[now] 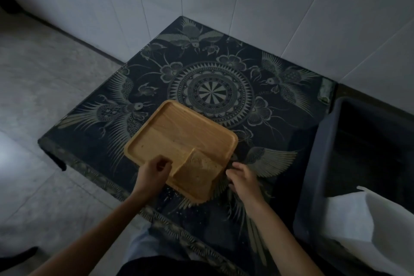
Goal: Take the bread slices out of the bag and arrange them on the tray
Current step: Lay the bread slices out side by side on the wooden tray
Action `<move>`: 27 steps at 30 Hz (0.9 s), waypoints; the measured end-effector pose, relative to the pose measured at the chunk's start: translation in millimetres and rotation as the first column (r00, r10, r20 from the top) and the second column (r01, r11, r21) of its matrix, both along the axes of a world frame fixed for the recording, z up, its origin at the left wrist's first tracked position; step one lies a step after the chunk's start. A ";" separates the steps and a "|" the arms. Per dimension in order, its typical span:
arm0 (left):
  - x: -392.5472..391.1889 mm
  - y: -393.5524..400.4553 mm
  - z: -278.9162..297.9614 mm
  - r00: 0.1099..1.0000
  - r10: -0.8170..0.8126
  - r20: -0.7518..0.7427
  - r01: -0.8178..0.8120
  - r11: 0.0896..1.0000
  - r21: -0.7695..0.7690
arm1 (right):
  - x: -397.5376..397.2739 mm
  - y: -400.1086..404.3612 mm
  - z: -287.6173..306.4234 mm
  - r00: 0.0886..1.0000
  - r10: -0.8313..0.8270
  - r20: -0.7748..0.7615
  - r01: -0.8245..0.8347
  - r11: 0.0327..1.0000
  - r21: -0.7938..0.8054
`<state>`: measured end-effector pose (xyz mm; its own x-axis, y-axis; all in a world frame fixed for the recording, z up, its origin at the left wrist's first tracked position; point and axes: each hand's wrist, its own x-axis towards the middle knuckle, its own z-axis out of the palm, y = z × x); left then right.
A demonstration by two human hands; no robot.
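Observation:
A wooden tray lies askew on the dark patterned table. One bread slice lies flat in the tray's near corner. My left hand is at the tray's near-left rim, fingers curled, fingertips pinched against the slice's left edge. My right hand is at the tray's right rim beside the slice's right corner, fingers bent inward; whether it grips anything is unclear. A white bag-like sheet hangs over the grey bin at the lower right; its contents are hidden.
A grey plastic bin stands close against the table's right side. White tiled walls meet behind the table's far corner. Crumbs lie on the table near the tray's front edge. Grey floor lies to the left.

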<state>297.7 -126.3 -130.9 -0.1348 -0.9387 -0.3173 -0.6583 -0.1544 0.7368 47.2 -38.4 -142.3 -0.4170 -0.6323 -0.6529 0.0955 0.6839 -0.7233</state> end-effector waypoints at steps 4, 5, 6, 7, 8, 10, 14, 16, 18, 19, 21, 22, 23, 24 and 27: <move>-16.7 -17.5 -7.4 0.995 -0.091 -0.039 0.093 0.994 0.055 | 19.4 7.8 2.5 0.990 -0.002 0.138 -0.008 0.998 0.067; -20.7 -20.8 -9.2 0.993 -0.101 -0.061 0.107 0.987 0.120 | 24.4 9.1 4.5 0.988 -0.014 0.154 0.003 0.998 0.070; -23.9 -23.2 -10.6 0.991 -0.109 -0.077 0.122 0.975 0.187 | 28.9 10.0 4.3 0.986 -0.025 0.163 0.014 0.998 0.069; -25.8 -24.0 -11.9 0.991 -0.107 -0.082 0.124 0.963 0.238 | 32.9 10.4 5.5 0.985 -0.018 0.172 0.006 0.998 0.068; -26.9 -24.5 -13.5 0.990 -0.118 -0.082 0.135 0.956 0.259 | 36.4 10.7 5.5 0.986 -0.008 0.168 -0.003 0.998 0.068; -27.1 -26.4 -16.9 0.981 -0.179 -0.077 0.193 0.950 0.245 | 44.8 8.3 8.0 0.987 -0.038 0.155 0.032 0.999 0.039; -24.9 -36.2 -18.4 0.961 -0.271 -0.058 0.277 0.939 0.204 | 61.0 3.4 9.0 0.968 -0.137 0.211 0.137 0.990 0.015; -24.7 -38.0 -19.4 0.950 -0.306 -0.059 0.311 0.924 0.224 | 68.5 2.5 12.7 0.962 -0.172 0.212 0.173 0.985 0.015; -24.4 -40.7 -19.1 0.939 -0.335 -0.069 0.342 0.909 0.240 | 74.0 1.3 18.4 0.953 -0.209 0.220 0.210 0.978 0.021; -24.0 -42.1 -18.9 0.936 -0.342 -0.077 0.351 0.905 0.241 | 76.7 0.5 23.3 0.946 -0.235 0.224 0.236 0.971 0.020; -23.8 -45.3 -18.9 0.938 -0.332 -0.102 0.347 0.902 0.256 | 80.0 -0.9 27.2 0.935 -0.270 0.229 0.274 0.962 0.014; -23.6 -46.7 -19.0 0.941 -0.317 -0.115 0.337 0.902 0.270 | 79.2 -0.8 22.5 0.930 -0.279 0.239 0.284 0.959 0.010; -23.7 -47.9 -19.2 0.945 -0.302 -0.124 0.325 0.902 0.283 | 81.0 -1.5 25.3 0.925 -0.301 0.230 0.306 0.952 0.015; -23.7 -49.1 -19.3 0.948 -0.290 -0.132 0.317 0.900 0.299 | 80.6 -1.5 21.3 0.923 -0.305 0.234 0.308 0.951 0.023; -25.9 -53.1 -18.1 0.944 -0.259 -0.205 0.321 0.868 0.378 | 80.4 -3.7 24.8 0.904 -0.347 0.249 0.347 0.937 0.047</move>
